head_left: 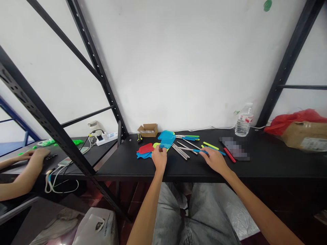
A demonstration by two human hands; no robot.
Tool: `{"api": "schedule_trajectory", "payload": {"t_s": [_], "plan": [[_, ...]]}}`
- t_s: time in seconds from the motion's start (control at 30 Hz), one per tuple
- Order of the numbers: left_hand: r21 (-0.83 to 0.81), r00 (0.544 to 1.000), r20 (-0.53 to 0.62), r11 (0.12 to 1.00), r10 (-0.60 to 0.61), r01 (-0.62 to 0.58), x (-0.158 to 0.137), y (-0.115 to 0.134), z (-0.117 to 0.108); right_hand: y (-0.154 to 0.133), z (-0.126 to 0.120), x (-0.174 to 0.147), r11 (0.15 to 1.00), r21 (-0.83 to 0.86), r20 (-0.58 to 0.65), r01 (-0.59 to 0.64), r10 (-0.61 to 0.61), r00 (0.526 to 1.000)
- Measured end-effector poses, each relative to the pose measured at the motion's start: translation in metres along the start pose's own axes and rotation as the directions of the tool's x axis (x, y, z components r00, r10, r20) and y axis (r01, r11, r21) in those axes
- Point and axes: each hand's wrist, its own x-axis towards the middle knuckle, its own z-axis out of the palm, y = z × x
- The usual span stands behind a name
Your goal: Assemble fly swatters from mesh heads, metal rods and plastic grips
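A blue fly swatter is stretched between my two hands above the black shelf. My left hand pinches the lower edge of its blue mesh head. My right hand is closed around its blue handle, and a thin metal rod runs between. Left of my left hand lie a red swatter head and blue swatter heads, with yellow-green mesh partly hidden. Several loose metal rods lie between my hands. Yellow-green handles and a red handle are near my right hand.
Behind stand a small open cardboard box and a water bottle. A blurred patch lies at right, near a larger carton. Black rack posts flank the shelf. At far left, another person's hands rest near cables.
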Motion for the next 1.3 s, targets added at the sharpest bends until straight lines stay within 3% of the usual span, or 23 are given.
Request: {"api": "schedule_trajectory", "payload": {"t_s": [0.1,0.17,0.3,0.77,1.3], "plan": [[-0.212,0.990,0.077,0.968,-0.118,0.132,0.0043,-0.0070,0.0003,0.0008,0.0010,0.0003,1.000,0.013,0.009,0.003,-0.003,1.000],[-0.372,0.969,0.184,0.901,-0.165,0.224,0.0067,-0.0088,0.0009,0.0008,0.0014,0.0002,1.000,0.022,0.013,0.005,-0.005,1.000],[-0.556,0.918,0.373,0.759,-0.137,0.339,0.0087,-0.0067,0.0002,0.0000,0.0011,0.0001,0.999,0.042,0.021,0.009,-0.010,1.000],[-0.587,0.870,0.488,0.711,-0.071,0.387,0.0095,-0.0070,-0.0056,-0.0028,-0.0027,-0.0007,0.992,0.119,0.048,0.037,-0.043,0.998],[-0.600,0.874,0.486,0.720,-0.018,0.348,0.0103,-0.0115,-0.0053,-0.0035,-0.0034,-0.0010,0.991,0.124,0.041,0.048,-0.054,0.998]]}}
